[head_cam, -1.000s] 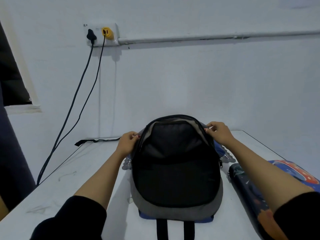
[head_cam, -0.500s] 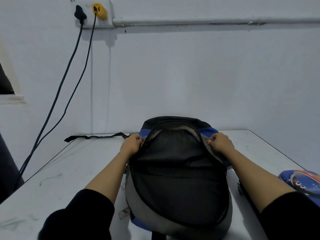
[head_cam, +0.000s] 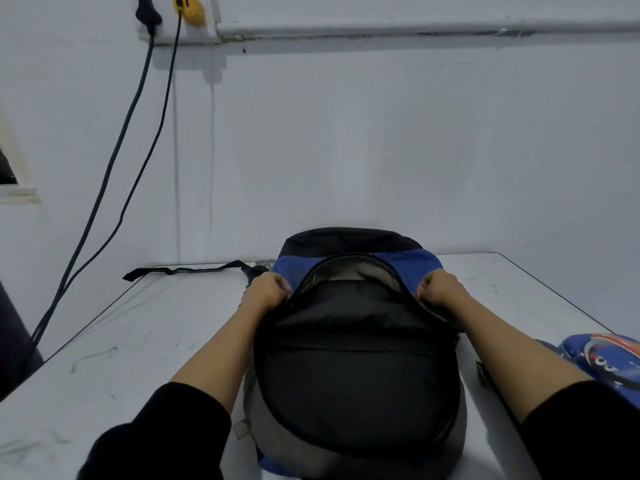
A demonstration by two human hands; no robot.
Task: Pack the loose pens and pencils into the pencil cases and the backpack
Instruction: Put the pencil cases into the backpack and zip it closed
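A black, grey and blue backpack (head_cam: 356,375) lies on the white table (head_cam: 121,358) in front of me, its main zip open in an arc near the top. My left hand (head_cam: 265,289) grips the left edge of the opening. My right hand (head_cam: 440,289) grips the right edge. The gap shows a pale lining inside. A blue pencil case (head_cam: 602,362) with a red and white print lies at the right, partly behind my right forearm. No loose pens or pencils are visible.
A black strap (head_cam: 183,270) trails from the backpack across the far left of the table. Two cables (head_cam: 114,174) hang from a wall socket (head_cam: 173,15) at upper left. The wall stands right behind the table's far edge.
The view has tilted down and closer. Both hands have pulled the opening's edges apart and toward me, showing more of the blue panel and the pale lining.
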